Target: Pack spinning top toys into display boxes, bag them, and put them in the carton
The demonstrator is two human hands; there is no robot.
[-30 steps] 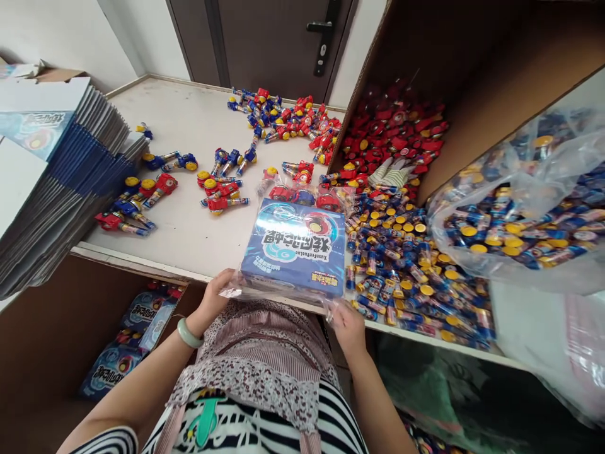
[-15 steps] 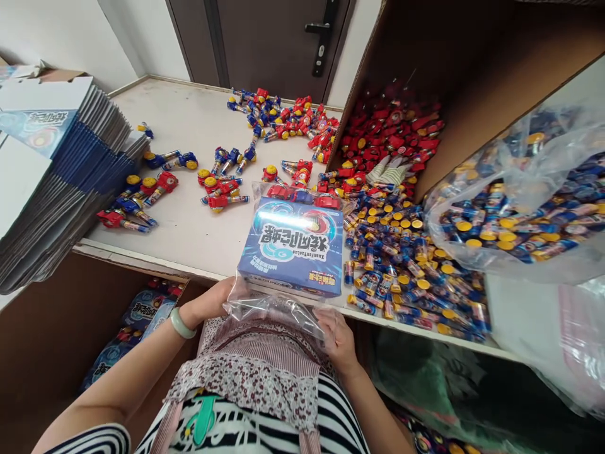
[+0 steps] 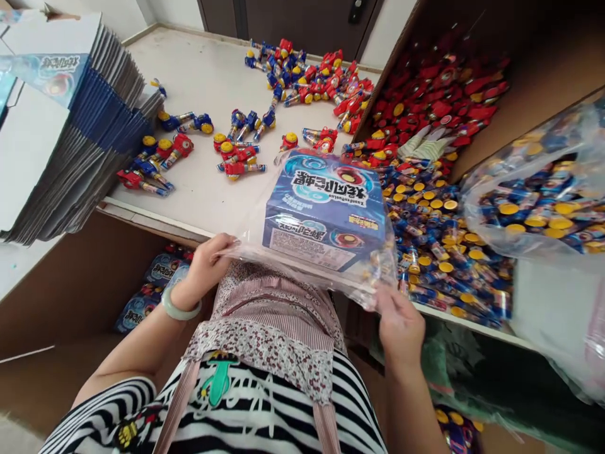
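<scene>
A blue printed box (image 3: 326, 208) lies inside a clear plastic bag (image 3: 253, 217) at the table's front edge. Its top and front faces show through the film, and the box is tilted a little. My left hand (image 3: 208, 265) pinches the bag's near left corner. On the other side my right hand (image 3: 399, 321) grips the near right corner. The bag's near edge is stretched wide between both hands, in front of the box. The fingertips of my right hand are partly hidden by the crumpled film.
Red and blue toys (image 3: 241, 151) lie in groups on the white table (image 3: 189, 69). Folded cartons (image 3: 108, 126) are stacked at the left. At the right are a large cardboard box with red toys (image 3: 435, 94), a striped glove (image 3: 425, 144), yellow-capped tubes (image 3: 439, 252) and a clear bag of tubes (image 3: 543, 208).
My hands have moved apart, pulling the bag's near edge wide and taut. The box has tipped so its front face shows. The view has shifted, placing things higher in the picture.
</scene>
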